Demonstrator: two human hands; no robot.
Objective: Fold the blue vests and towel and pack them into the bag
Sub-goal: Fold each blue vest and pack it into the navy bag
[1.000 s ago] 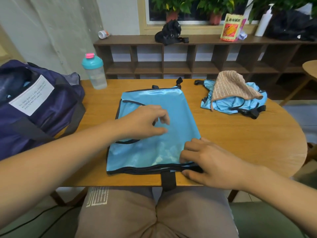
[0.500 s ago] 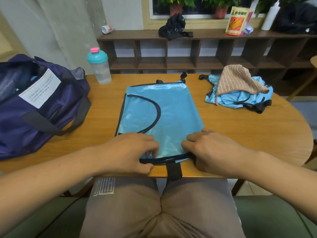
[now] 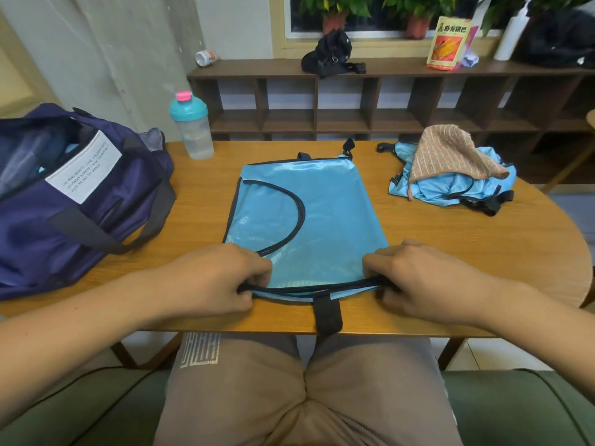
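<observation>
While left hand [image 3: 206, 280] and right hand [image 3: 428, 280] pinch the spread vest [image 3: 322, 204] at its hem, bag [image 3: 96, 226] sits left, towel [image 3: 450, 156] right.

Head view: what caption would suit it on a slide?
Left hand and right hand grip the near hem of a blue vest spread on the table.

We count two blue vests: flat vest [image 3: 306, 214], crumpled vest [image 3: 457, 188]. One towel [image 3: 450, 152], one bag [image 3: 96, 214], one shaker bottle [image 3: 192, 130], one worktop [image 3: 434, 226]. Two hands: left hand [image 3: 209, 281], right hand [image 3: 425, 281]. On the shelf [image 3: 257, 70]: one black pouch [image 3: 331, 49], one snack packet [image 3: 447, 43], one pump bottle [image 3: 512, 33], one tipped can [image 3: 206, 57]. Two plant pots: left pot [image 3: 335, 23], right pot [image 3: 417, 27].
</observation>
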